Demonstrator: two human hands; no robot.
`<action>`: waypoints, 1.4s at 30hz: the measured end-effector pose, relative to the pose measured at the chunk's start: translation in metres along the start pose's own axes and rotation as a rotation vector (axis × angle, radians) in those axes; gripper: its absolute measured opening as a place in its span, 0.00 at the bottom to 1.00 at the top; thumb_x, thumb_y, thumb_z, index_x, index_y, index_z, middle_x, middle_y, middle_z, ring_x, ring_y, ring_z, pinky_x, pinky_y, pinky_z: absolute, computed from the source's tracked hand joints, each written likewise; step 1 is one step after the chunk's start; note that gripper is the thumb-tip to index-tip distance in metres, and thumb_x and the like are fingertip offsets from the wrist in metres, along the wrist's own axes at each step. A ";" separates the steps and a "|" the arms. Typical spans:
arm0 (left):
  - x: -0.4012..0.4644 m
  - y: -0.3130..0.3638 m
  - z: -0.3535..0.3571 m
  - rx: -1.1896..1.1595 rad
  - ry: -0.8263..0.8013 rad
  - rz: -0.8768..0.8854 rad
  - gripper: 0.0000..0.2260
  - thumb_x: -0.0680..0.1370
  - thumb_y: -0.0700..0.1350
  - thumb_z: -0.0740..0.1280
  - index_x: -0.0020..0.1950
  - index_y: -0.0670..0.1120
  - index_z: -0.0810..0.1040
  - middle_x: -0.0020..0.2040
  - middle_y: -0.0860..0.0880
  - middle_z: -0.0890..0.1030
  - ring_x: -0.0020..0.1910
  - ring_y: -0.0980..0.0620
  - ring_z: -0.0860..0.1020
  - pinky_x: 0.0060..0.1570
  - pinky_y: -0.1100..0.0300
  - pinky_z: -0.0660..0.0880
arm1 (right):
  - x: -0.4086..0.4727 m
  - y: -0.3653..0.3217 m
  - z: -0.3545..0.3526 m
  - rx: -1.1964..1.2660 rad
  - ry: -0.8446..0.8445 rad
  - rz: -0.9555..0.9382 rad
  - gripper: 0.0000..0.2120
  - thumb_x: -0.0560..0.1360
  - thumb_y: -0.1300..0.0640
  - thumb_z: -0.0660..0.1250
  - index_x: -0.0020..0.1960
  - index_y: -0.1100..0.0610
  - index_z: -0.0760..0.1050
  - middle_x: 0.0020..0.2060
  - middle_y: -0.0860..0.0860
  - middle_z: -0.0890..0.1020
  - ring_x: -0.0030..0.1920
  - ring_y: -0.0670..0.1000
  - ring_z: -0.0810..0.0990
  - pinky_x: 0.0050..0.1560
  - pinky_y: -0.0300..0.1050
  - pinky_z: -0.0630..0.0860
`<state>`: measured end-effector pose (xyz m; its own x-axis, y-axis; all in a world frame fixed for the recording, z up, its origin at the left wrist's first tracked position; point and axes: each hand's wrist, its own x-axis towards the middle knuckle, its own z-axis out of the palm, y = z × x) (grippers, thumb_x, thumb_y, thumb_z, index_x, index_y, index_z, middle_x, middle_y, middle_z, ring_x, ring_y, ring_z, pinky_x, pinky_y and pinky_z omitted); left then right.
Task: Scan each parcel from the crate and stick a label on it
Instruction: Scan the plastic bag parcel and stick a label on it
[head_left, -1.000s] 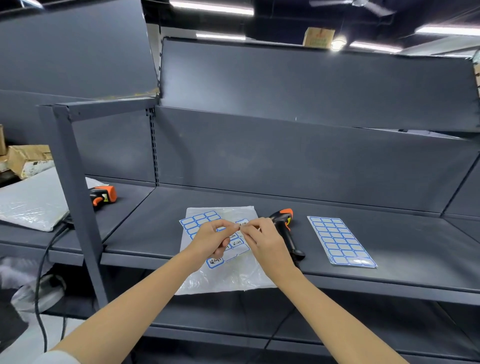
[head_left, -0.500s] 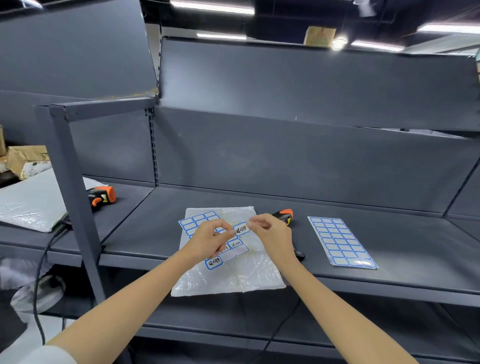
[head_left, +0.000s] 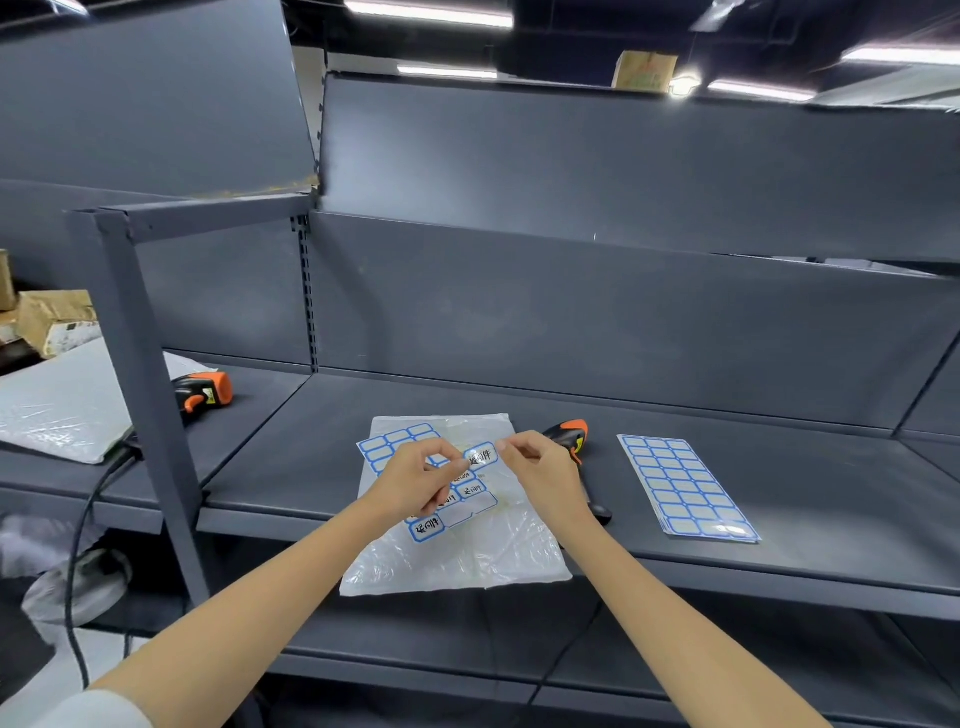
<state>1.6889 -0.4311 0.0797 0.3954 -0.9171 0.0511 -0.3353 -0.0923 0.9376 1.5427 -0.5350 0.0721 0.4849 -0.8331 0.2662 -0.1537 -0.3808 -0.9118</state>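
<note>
Both hands work over a flat clear-plastic-wrapped white parcel lying on the dark grey metal shelf, front edge near the shelf lip. On top of the parcel lies a partly used sheet of blue-bordered white labels, some with handwriting. Left hand has fingers curled, thumb and forefinger pinching at the sheet, apparently holding it down. Right hand pinches the right end of a single blue-bordered handwritten label, which looks lifted off the sheet; whether its left end has fully come free, cannot tell. Black and orange handheld scanner lies just beside the parcel, partly hidden behind the right hand, cable running off the shelf edge. Full unused sheet of blue-bordered labels lies well apart to the right. A second orange and black scanner sits on the neighbouring shelf to the left, near another white wrapped parcel.

Step in hand, as a judgement: peeling, stick not yet done.

Risks: label curls and sticks to fingers or to itself if the pinch is loose; tears if pulled fast with one end still attached; the sheet lifts with it if the left hand slackens; slick wrap wrinkles, so the label could land creased or crooked.
</note>
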 end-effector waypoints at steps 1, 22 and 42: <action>0.000 -0.001 0.000 0.006 -0.001 -0.003 0.05 0.79 0.46 0.66 0.45 0.46 0.77 0.21 0.52 0.71 0.19 0.55 0.64 0.21 0.65 0.64 | 0.000 -0.001 0.000 0.011 -0.003 -0.001 0.04 0.75 0.52 0.70 0.44 0.51 0.80 0.42 0.44 0.84 0.44 0.41 0.80 0.47 0.32 0.74; 0.021 -0.057 0.002 0.742 0.431 -0.650 0.44 0.65 0.72 0.67 0.66 0.39 0.65 0.66 0.39 0.66 0.69 0.40 0.61 0.67 0.50 0.60 | 0.003 0.012 -0.016 0.100 0.135 0.171 0.04 0.76 0.57 0.68 0.43 0.52 0.81 0.40 0.51 0.84 0.42 0.50 0.81 0.45 0.46 0.80; -0.002 -0.063 -0.053 -0.366 0.616 -0.225 0.16 0.73 0.33 0.70 0.57 0.47 0.73 0.44 0.47 0.81 0.38 0.50 0.80 0.31 0.58 0.74 | 0.042 0.037 0.015 0.157 0.002 0.453 0.07 0.75 0.65 0.67 0.38 0.63 0.79 0.30 0.56 0.77 0.29 0.49 0.69 0.32 0.39 0.70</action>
<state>1.7545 -0.4033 0.0391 0.8639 -0.4984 -0.0730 0.0735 -0.0186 0.9971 1.5699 -0.5778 0.0451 0.3972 -0.9021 -0.1687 -0.2169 0.0863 -0.9724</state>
